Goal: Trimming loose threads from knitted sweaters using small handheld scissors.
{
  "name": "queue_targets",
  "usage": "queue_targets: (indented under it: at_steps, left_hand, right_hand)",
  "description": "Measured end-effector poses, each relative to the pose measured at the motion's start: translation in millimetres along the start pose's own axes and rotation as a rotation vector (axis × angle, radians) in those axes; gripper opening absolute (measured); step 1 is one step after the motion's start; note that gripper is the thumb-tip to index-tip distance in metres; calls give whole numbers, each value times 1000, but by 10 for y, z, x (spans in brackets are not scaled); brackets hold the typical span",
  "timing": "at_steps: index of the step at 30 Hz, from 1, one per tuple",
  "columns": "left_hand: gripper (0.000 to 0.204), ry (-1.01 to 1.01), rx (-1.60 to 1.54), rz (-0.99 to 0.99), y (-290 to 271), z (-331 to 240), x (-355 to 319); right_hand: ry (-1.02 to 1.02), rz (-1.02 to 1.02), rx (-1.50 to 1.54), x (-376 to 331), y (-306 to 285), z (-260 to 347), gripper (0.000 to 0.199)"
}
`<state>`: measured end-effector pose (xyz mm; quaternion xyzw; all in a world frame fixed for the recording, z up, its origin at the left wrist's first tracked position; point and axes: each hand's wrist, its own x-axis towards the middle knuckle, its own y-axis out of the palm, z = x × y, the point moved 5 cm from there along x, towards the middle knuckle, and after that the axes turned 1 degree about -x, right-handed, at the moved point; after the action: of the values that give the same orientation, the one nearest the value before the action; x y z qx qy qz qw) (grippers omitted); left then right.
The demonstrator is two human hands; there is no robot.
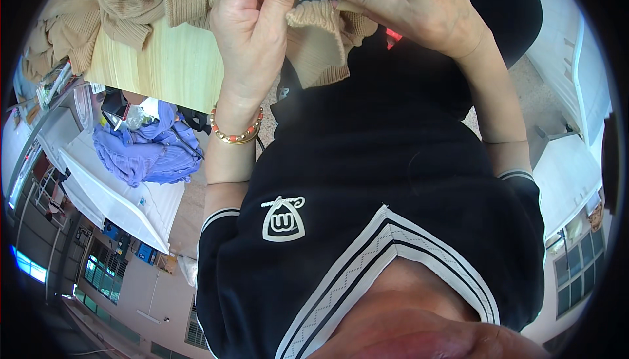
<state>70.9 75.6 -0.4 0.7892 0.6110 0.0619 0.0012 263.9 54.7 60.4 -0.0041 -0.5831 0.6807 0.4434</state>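
The tan ribbed knit piece [318, 54] hangs between and below the hands. The right hand [413, 8] grips its upper part; the left hand [252, 25] pinches narrowly, on what cannot be told. Handling looks under way; what is finished or left is unclear. Left of the left hand, a wooden table [154, 64] bears more tan knitwear [131, 5]; a black shirt [367, 156] bounds room bodyward.

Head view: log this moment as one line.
Left hand, right hand: close together at beige ribbed knit fabric | grip: partly cut off | left: beige knitted pile on pale wood-grain tabletop
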Motion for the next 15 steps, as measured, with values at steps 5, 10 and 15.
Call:
queue_targets:
  at_steps: [5, 10, 15]
  left_hand:
    - [11, 18, 14, -18, -24, -2, -18]
    - [18, 52, 108, -78, 39, -262, -2]
    - [26, 286, 286, 107, -212, -366, 18]
  right_hand:
    - [-186, -202, -127, -24, 48, 34, 39]
    - [-122, -659, 239, -211, 227, -269, 35]
    - [471, -142, 456, -300, -61, -88, 63]
